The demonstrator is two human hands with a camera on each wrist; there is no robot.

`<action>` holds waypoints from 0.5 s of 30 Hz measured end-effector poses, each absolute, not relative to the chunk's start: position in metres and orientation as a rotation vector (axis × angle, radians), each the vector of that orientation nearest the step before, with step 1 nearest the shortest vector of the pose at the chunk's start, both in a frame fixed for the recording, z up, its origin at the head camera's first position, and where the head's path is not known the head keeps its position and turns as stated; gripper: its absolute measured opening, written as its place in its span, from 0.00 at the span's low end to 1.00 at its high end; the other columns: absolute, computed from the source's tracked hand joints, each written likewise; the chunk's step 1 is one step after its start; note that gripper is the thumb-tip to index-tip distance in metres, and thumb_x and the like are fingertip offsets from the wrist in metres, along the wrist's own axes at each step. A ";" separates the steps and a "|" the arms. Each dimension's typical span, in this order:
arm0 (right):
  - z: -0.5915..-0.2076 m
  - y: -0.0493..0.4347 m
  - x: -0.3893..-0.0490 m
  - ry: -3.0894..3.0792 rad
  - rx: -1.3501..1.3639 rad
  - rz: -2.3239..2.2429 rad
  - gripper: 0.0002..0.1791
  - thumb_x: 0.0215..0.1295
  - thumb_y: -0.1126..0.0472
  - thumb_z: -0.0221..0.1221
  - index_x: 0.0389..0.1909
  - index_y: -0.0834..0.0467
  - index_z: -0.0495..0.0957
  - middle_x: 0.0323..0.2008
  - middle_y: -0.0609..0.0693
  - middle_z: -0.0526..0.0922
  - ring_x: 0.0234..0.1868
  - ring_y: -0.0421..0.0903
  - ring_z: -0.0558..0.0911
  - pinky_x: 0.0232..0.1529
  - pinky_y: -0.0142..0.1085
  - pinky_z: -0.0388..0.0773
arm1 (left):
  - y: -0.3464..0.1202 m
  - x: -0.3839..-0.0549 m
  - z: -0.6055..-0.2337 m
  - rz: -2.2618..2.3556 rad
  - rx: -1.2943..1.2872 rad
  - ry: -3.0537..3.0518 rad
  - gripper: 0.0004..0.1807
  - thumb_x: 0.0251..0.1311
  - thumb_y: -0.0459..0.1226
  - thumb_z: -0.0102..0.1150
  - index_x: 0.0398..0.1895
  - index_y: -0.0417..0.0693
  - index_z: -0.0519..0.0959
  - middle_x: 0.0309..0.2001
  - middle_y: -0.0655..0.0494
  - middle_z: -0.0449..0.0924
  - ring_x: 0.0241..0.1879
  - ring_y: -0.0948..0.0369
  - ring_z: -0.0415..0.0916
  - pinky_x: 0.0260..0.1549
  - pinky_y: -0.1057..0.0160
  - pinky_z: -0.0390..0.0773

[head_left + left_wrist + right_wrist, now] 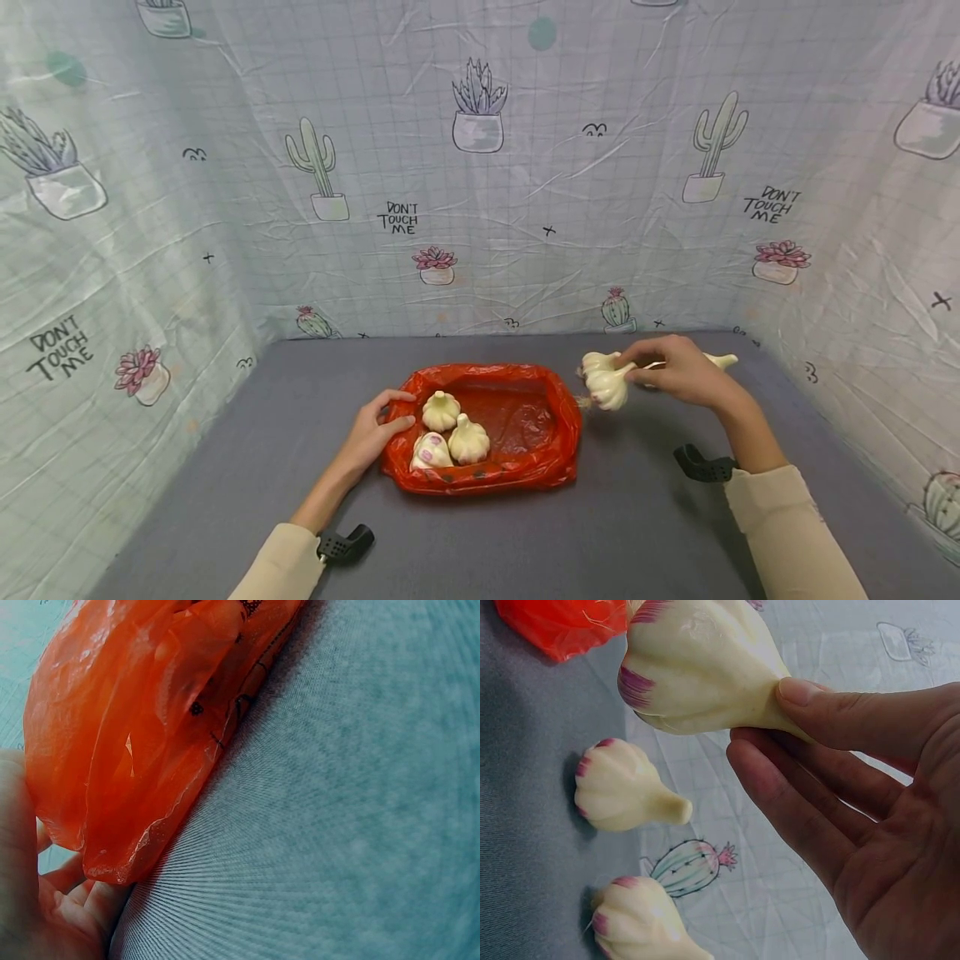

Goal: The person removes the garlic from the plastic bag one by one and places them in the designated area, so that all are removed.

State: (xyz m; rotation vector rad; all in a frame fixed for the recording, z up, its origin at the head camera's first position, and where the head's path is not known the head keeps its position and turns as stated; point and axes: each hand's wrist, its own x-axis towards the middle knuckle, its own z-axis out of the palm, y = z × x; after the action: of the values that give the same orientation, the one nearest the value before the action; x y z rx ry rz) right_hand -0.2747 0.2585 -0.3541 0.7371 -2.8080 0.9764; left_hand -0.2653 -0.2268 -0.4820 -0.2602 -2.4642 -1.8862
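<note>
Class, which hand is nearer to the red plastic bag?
Left. The left hand touches the red plastic bag at its left; the right hand is beyond its right side, pinching a garlic bulb.

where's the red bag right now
In the head view, the red bag sits just below centre on the grey table, with three garlic bulbs inside and the left hand at its left end.

The left hand [56, 919] holds the crumpled end of a translucent orange-red bag [142, 742], black-printed, upon a grey-blue desk [352, 795].
</note>
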 end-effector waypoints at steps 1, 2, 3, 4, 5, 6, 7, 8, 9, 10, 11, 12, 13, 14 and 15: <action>-0.354 0.259 -0.275 -2.809 0.737 0.977 0.08 0.65 0.62 0.69 0.45 0.52 0.89 0.47 0.52 0.90 0.50 0.50 0.87 0.46 0.34 0.82 | -0.227 -0.265 -0.482 -1.885 -0.257 -2.466 0.20 0.67 0.33 0.64 0.60 0.42 0.78 0.65 0.37 0.73 0.45 0.55 0.84 0.39 0.64 0.84; -0.355 0.260 -0.276 -2.812 0.735 0.977 0.08 0.65 0.62 0.69 0.45 0.52 0.89 0.47 0.52 0.90 0.50 0.49 0.86 0.46 0.34 0.82 | -0.227 -0.265 -0.482 -1.885 -0.257 -2.468 0.20 0.67 0.34 0.64 0.60 0.42 0.78 0.65 0.37 0.73 0.44 0.55 0.84 0.39 0.64 0.84; -0.355 0.261 -0.276 -2.814 0.732 0.978 0.08 0.66 0.62 0.69 0.45 0.51 0.89 0.47 0.51 0.90 0.50 0.49 0.86 0.46 0.34 0.82 | -0.226 -0.265 -0.482 -1.884 -0.255 -2.469 0.20 0.67 0.34 0.64 0.60 0.42 0.78 0.65 0.37 0.73 0.44 0.55 0.84 0.39 0.64 0.84; -0.356 0.261 -0.277 -2.817 0.727 0.977 0.09 0.66 0.62 0.69 0.45 0.51 0.89 0.47 0.51 0.90 0.50 0.49 0.86 0.46 0.34 0.82 | -0.226 -0.266 -0.482 -1.881 -0.255 -2.471 0.19 0.67 0.34 0.64 0.60 0.42 0.78 0.65 0.38 0.73 0.44 0.55 0.84 0.39 0.64 0.84; -0.356 0.262 -0.277 -2.819 0.724 0.976 0.09 0.66 0.62 0.69 0.45 0.50 0.89 0.47 0.50 0.90 0.50 0.49 0.86 0.46 0.34 0.82 | -0.226 -0.266 -0.482 -1.881 -0.255 -2.470 0.19 0.67 0.34 0.64 0.60 0.42 0.78 0.65 0.37 0.73 0.44 0.55 0.84 0.39 0.64 0.84; -0.356 0.263 -0.278 -2.820 0.725 0.976 0.09 0.66 0.62 0.69 0.45 0.50 0.89 0.47 0.50 0.90 0.50 0.49 0.86 0.46 0.34 0.82 | -0.226 -0.266 -0.482 -1.880 -0.253 -2.470 0.19 0.67 0.34 0.64 0.60 0.42 0.78 0.65 0.37 0.73 0.44 0.55 0.84 0.39 0.64 0.84; -0.356 0.263 -0.278 -2.822 0.727 0.972 0.09 0.66 0.62 0.69 0.45 0.50 0.89 0.47 0.50 0.90 0.50 0.48 0.86 0.45 0.34 0.82 | -0.226 -0.266 -0.482 -1.879 -0.255 -2.469 0.19 0.67 0.34 0.64 0.60 0.42 0.78 0.65 0.38 0.73 0.44 0.55 0.84 0.39 0.64 0.84; -0.357 0.264 -0.279 -2.822 0.728 0.970 0.09 0.65 0.62 0.69 0.45 0.50 0.89 0.47 0.50 0.90 0.50 0.48 0.86 0.44 0.34 0.82 | -0.226 -0.266 -0.482 -1.879 -0.256 -2.469 0.20 0.67 0.34 0.64 0.60 0.42 0.78 0.65 0.38 0.73 0.44 0.55 0.84 0.39 0.64 0.84; -0.357 0.264 -0.279 -2.822 0.729 0.971 0.09 0.65 0.62 0.69 0.45 0.50 0.89 0.47 0.50 0.90 0.49 0.48 0.86 0.44 0.34 0.82 | -0.226 -0.265 -0.482 -1.879 -0.255 -2.468 0.20 0.66 0.34 0.64 0.60 0.42 0.78 0.65 0.38 0.73 0.44 0.55 0.84 0.39 0.64 0.84; -0.357 0.265 -0.280 -2.822 0.730 0.975 0.09 0.65 0.62 0.69 0.45 0.50 0.89 0.47 0.51 0.90 0.49 0.47 0.86 0.43 0.33 0.82 | -0.226 -0.265 -0.482 -1.877 -0.255 -2.469 0.20 0.66 0.34 0.64 0.60 0.42 0.78 0.65 0.38 0.74 0.45 0.55 0.84 0.39 0.64 0.84; -0.357 0.265 -0.280 -2.822 0.731 0.979 0.09 0.65 0.62 0.69 0.45 0.50 0.89 0.47 0.51 0.90 0.48 0.45 0.86 0.43 0.33 0.82 | -0.226 -0.265 -0.482 -1.877 -0.253 -2.468 0.20 0.66 0.34 0.64 0.60 0.42 0.78 0.65 0.38 0.74 0.45 0.55 0.84 0.39 0.64 0.84; -0.358 0.266 -0.280 -2.822 0.729 0.983 0.09 0.65 0.63 0.69 0.45 0.50 0.89 0.47 0.51 0.90 0.48 0.45 0.86 0.42 0.32 0.82 | -0.226 -0.265 -0.482 -1.877 -0.252 -2.469 0.20 0.66 0.34 0.64 0.60 0.42 0.78 0.65 0.38 0.74 0.45 0.55 0.84 0.39 0.64 0.84; -0.358 0.266 -0.280 -2.823 0.726 0.989 0.09 0.65 0.63 0.69 0.45 0.51 0.89 0.47 0.51 0.90 0.47 0.43 0.85 0.42 0.32 0.81 | -0.226 -0.265 -0.482 -1.877 -0.252 -2.469 0.20 0.66 0.34 0.64 0.60 0.42 0.78 0.65 0.38 0.74 0.45 0.55 0.83 0.39 0.64 0.84; -0.359 0.266 -0.280 -2.823 0.722 0.995 0.09 0.65 0.63 0.69 0.45 0.51 0.89 0.47 0.51 0.90 0.47 0.43 0.85 0.41 0.32 0.81 | -0.226 -0.265 -0.482 -1.879 -0.250 -2.469 0.20 0.66 0.34 0.65 0.60 0.42 0.78 0.65 0.38 0.74 0.45 0.55 0.83 0.40 0.64 0.84; -0.359 0.267 -0.280 -2.824 0.720 1.000 0.09 0.65 0.63 0.69 0.45 0.52 0.89 0.47 0.52 0.90 0.46 0.42 0.85 0.41 0.32 0.81 | -0.226 -0.264 -0.482 -1.881 -0.250 -2.468 0.20 0.66 0.34 0.65 0.60 0.42 0.78 0.65 0.38 0.74 0.45 0.55 0.83 0.40 0.64 0.84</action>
State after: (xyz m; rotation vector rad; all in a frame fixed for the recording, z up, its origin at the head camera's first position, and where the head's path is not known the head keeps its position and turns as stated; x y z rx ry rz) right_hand -0.2797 0.2668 -0.3595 0.7195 -2.8235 1.0001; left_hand -0.2644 -0.2259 -0.4819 -0.2498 -2.4682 -1.8815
